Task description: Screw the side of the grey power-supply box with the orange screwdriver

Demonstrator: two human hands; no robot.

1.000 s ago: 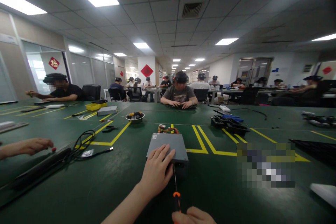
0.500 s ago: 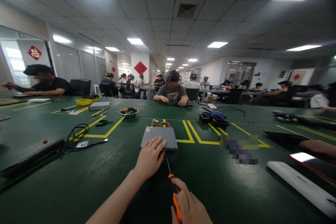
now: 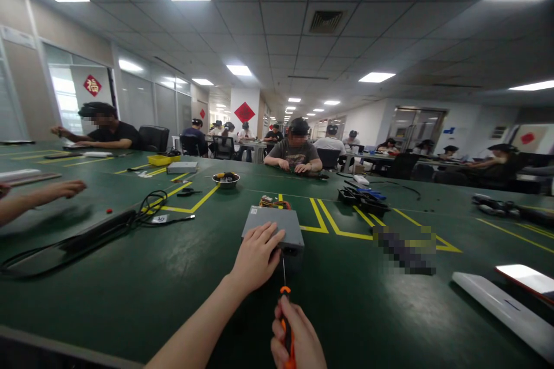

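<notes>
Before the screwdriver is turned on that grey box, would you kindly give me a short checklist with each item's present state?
1. Left hand lies flat on the grey box, steadying it: ok.
2. Right hand is closed around the orange handle of the screwdriver: ok.
3. Screwdriver shaft points at the near face of the box: ok.
4. Tip seated in a screw head: cannot tell, too small and dark.
5. Box lies flat on the green table: ok.
6. Wires behind the box lie away from the tool: ok.
</notes>
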